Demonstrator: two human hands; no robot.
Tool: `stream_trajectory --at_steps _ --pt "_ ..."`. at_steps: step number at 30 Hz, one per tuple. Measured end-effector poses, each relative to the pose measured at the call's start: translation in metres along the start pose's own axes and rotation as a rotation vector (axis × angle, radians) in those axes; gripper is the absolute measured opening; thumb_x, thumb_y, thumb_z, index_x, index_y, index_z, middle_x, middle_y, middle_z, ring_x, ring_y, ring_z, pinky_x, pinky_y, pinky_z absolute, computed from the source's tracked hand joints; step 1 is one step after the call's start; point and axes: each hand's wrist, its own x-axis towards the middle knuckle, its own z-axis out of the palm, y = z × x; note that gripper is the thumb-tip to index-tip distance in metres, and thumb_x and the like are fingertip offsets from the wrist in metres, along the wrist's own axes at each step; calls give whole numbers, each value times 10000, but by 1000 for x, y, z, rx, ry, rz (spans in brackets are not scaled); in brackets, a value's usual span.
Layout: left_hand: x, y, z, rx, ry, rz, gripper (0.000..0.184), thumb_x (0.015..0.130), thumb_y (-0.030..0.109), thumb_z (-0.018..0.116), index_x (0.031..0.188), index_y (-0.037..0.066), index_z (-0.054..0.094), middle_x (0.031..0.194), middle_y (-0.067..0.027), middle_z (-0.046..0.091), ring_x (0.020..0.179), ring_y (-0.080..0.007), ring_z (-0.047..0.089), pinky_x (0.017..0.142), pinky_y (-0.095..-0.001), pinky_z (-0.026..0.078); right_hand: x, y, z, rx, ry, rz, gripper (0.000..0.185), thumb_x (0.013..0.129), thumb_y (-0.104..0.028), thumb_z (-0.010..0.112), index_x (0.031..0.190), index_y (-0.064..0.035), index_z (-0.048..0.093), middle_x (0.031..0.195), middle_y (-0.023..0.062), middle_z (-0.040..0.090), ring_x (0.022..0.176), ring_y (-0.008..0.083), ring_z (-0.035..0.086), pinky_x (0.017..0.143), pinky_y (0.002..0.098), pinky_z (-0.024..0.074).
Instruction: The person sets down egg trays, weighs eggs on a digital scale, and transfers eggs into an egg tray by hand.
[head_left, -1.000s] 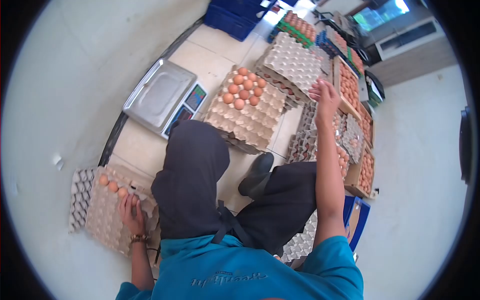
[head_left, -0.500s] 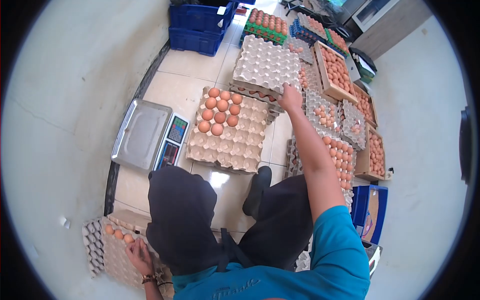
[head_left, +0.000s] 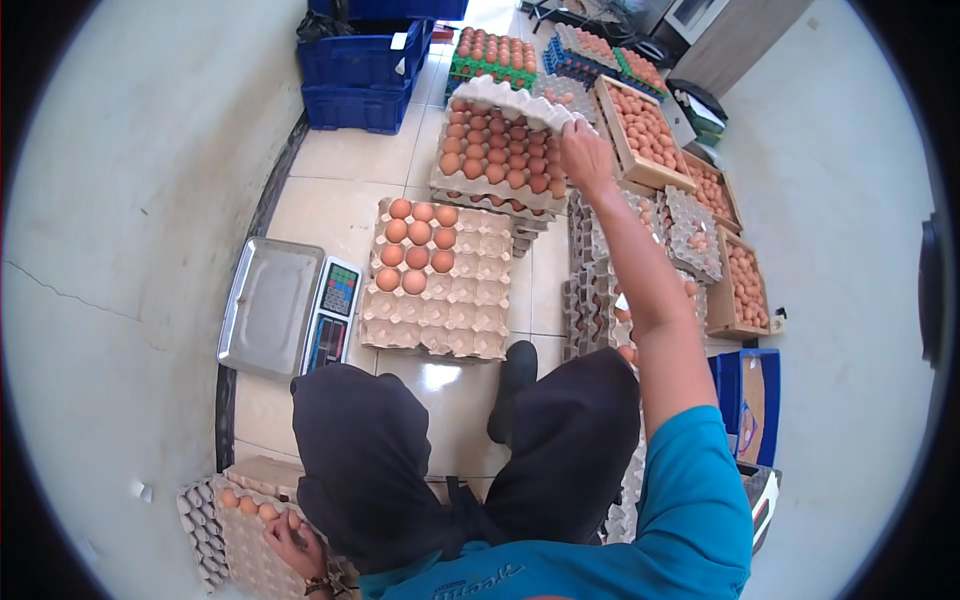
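Note:
My right hand (head_left: 586, 155) grips the near right edge of an empty grey egg tray (head_left: 515, 100), which is tilted up. Beneath it, a full tray of brown eggs (head_left: 495, 150) tops a stack. My left hand (head_left: 292, 548), low at the left, has its fingers curled around an egg at the end of a short row of brown eggs (head_left: 248, 506) on a cardboard tray (head_left: 250, 555). In front of my knees lies a partly filled egg tray (head_left: 470, 300), with several eggs grouped at its upper left.
A digital scale (head_left: 275, 310) sits on the tiled floor at the left. Blue crates (head_left: 355, 85) stand beyond it by the wall. Wooden boxes of eggs (head_left: 645, 130) and stacked trays (head_left: 590, 290) line the right side. Green trays of eggs (head_left: 495, 55) are at the back.
The grey tray lay flat on the stack; my right hand has raised its near edge, exposing the full tray of eggs below. My left hand stays by the row of eggs.

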Motion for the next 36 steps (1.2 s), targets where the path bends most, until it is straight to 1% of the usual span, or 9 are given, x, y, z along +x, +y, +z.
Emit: stream_trajectory --at_steps 5,13,16,19,20,23,27,31,36 --pt "-2 -6 0 9 4 39 446 826 194 626 1227 0 599 1147 -207 501 1079 -380 508 952 -466 413 -15 62 -70 13 173 26 190 851 -186 624 910 -6 606 928 181 646 762 342 677 618 426 544" --pt "27 -30 8 177 96 246 392 942 193 504 1253 -45 504 1115 -133 574 1083 -288 557 1047 -440 407 -215 133 -240 -95 81 241 194 866 -221 643 872 -31 606 871 150 635 705 362 644 588 461 506" --pt "24 27 -8 -60 200 290 440 975 296 543 1256 -41 521 1097 -148 592 1075 -298 564 1039 -461 403 -302 118 -286 -178 14 272 173 842 -190 676 836 -43 583 816 133 600 639 343 625 531 444 476" --pt "23 -72 37 985 289 416 631 880 438 696 1280 -18 522 1179 -188 588 1088 -353 557 1067 -468 361 -383 78 -319 -200 -121 350 170 823 -160 695 808 -51 566 780 118 574 578 323 610 487 430 453" --pt "25 -62 34 986 285 417 631 880 438 696 1280 -18 522 1179 -189 588 1088 -353 557 1067 -468 361 -407 61 -327 -208 -169 394 163 822 -152 692 802 -53 564 780 119 572 575 320 610 485 430 451" --pt "57 4 10 -78 342 142 424 914 130 629 1297 -14 519 1253 -173 542 1116 -308 552 969 -415 450 -470 12 -336 -136 -287 532 133 824 -134 673 786 -61 570 780 114 573 572 314 612 478 419 456" --pt "109 27 20 -185 503 199 410 925 96 634 1304 -9 517 1271 -159 540 1115 -268 566 952 -394 459 -536 -28 -306 -43 -447 532 187 742 -172 736 728 -67 582 718 102 592 580 317 617 495 422 478" --pt "170 91 0 -420 508 208 421 920 67 645 1300 -32 495 1252 -158 550 1058 -247 564 951 -375 458 -502 -12 -309 96 -268 491 371 702 -354 780 607 -74 555 552 105 539 483 304 577 479 398 458" --pt "241 180 -2 -585 237 299 369 916 49 618 1275 10 542 1188 -112 589 1032 -211 564 938 -364 456 -368 35 -265 293 70 376 187 756 -128 742 722 -20 594 641 125 587 531 284 580 501 360 436"
